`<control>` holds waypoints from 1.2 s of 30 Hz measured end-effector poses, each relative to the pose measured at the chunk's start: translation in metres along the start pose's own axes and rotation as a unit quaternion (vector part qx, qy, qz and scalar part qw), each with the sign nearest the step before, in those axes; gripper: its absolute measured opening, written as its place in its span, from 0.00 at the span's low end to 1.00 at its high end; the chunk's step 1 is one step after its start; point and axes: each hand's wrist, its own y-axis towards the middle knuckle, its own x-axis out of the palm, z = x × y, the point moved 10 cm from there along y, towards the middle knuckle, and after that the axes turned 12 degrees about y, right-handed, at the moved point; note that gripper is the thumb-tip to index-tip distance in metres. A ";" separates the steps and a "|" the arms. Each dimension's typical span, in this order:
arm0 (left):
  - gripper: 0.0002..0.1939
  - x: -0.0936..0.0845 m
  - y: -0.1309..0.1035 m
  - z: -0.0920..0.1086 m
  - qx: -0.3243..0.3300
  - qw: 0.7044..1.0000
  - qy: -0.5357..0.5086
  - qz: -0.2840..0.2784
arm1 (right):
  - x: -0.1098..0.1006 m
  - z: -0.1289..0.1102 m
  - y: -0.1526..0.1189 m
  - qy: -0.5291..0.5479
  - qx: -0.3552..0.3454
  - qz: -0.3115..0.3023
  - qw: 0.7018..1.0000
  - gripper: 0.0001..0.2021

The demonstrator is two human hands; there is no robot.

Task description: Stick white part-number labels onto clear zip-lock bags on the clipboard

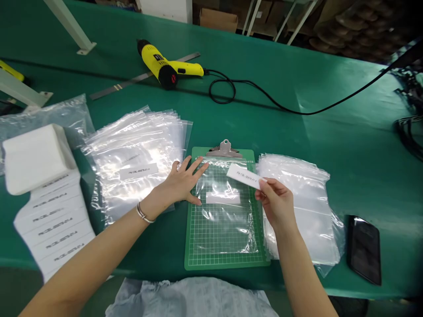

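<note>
A clear plastic zip bag point(224, 224) lies flat on a green gridded clipboard point(194, 259). Under the film a blank white strip point(223, 197) shows near its middle. My left hand point(181, 180) has its fingers spread over the bag's upper left edge. In my right hand point(276, 198) a white printed label point(243, 175) is pinched by one end, held over the upper right of the bag. To the left is a fanned pile of labelled bags point(132, 189); on the right sits a stack of clear bags point(297, 207).
A folded stack of printed labels point(33, 158) trails a strip toward the front left edge. Behind lie a yellow heat gun point(168, 66) with a looping black cable point(257, 88) and a metal ruler point(128, 82). A black phone point(363, 248) rests at right.
</note>
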 end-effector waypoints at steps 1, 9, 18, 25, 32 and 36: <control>0.59 0.000 0.000 0.000 -0.001 1.000 0.003 0.000 | 0.000 0.003 -0.004 -0.025 0.012 -0.014 1.000 0.09; 0.59 0.003 0.004 -0.002 -0.017 0.999 0.027 -0.008 | 0.015 0.028 -0.023 -0.153 0.085 -0.084 0.981 0.10; 0.56 0.000 0.003 -0.002 -0.020 0.998 0.052 0.001 | 0.020 0.044 -0.017 -0.174 0.125 -0.095 0.972 0.11; 0.41 -0.004 0.006 -0.002 -0.017 0.988 0.103 0.112 | 0.015 0.047 -0.013 -0.183 0.117 -0.073 0.973 0.05; 0.46 -0.002 0.010 -0.006 -0.011 0.979 0.096 0.182 | 0.014 0.044 -0.010 -0.183 0.108 -0.081 0.974 0.05; 0.46 0.001 0.005 -0.003 -0.020 0.992 0.106 0.061 | 0.001 0.035 -0.011 -0.176 0.104 -0.046 0.978 0.08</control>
